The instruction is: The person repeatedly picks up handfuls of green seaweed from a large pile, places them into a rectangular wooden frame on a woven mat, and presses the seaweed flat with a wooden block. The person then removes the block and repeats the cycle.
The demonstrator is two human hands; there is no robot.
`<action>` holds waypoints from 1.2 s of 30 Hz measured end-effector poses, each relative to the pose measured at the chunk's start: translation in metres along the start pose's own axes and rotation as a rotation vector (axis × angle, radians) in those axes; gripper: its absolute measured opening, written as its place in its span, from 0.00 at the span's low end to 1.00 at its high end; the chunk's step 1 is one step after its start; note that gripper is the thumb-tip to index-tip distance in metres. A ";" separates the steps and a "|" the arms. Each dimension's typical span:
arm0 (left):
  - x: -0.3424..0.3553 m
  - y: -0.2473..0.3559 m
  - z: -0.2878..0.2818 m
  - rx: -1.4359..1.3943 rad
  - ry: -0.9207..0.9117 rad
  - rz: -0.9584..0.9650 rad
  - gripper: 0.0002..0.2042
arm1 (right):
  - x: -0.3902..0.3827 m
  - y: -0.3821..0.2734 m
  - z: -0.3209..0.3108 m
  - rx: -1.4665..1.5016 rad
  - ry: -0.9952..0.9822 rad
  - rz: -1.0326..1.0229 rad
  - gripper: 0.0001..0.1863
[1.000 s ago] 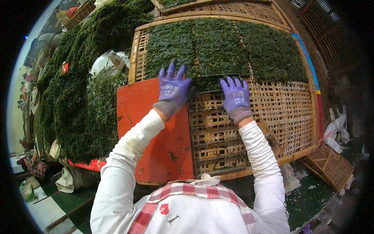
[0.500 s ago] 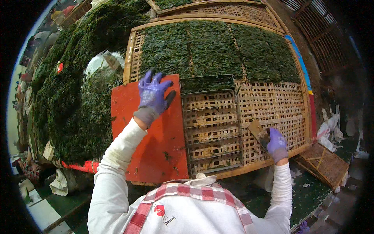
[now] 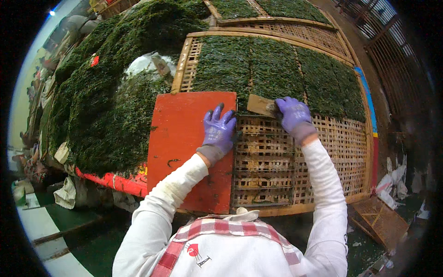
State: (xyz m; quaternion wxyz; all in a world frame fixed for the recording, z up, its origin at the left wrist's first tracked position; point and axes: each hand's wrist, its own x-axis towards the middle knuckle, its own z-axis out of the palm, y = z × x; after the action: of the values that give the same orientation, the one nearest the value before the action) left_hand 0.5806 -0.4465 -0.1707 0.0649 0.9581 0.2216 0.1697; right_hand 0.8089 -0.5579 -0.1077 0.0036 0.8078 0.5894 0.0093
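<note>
In a purple glove with grey cuff, my left hand [image 3: 218, 131] rests open at the right edge of a red board [image 3: 190, 111], fingers spread. My gloved right hand [image 3: 294, 115] grips a flat tan scraper [image 3: 260, 105]. This tool lies at the lower edge of the green seaweed [image 3: 272, 62], which covers the upper part of a woven bamboo rack [image 3: 344, 147] in flat panels. Below the scraper a thin metal frame [image 3: 264, 135] with crossbars sits on the lattice, to the right of the board. Fingers of my right hand partly hide the scraper's near end.
A large heap of seaweed [image 3: 101, 111] stands left of the board, with a white bag [image 3: 150, 63] in it. Another rack [image 3: 295, 11] bearing seaweed adjoins at the far side. A small wooden rack [image 3: 380, 221] leans at the lower right.
My right hand has carried the scraper up and left, from the lower lattice to the seaweed's edge. My left hand has shifted toward the board's right edge. The whole view has also shifted.
</note>
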 end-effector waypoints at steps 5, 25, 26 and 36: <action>-0.008 0.003 0.008 -0.020 0.072 -0.046 0.19 | 0.041 -0.019 0.003 -0.142 -0.224 -0.065 0.12; -0.081 -0.171 -0.076 -0.044 0.065 -0.292 0.19 | 0.010 -0.019 0.014 -0.128 -0.086 -0.028 0.34; -0.101 -0.214 -0.094 0.045 0.079 -0.378 0.19 | 0.004 -0.021 0.013 -0.101 -0.097 0.033 0.37; -0.283 -0.524 -0.158 0.518 -0.326 -1.064 0.33 | -0.001 -0.208 0.023 0.484 0.076 0.021 0.22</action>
State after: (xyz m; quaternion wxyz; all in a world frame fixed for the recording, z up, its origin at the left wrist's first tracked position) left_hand 0.0748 -0.0972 -0.2120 -0.0610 0.7143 0.6908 -0.0937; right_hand 0.6115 -0.4951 -0.1346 -0.2122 0.7902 0.5658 -0.1018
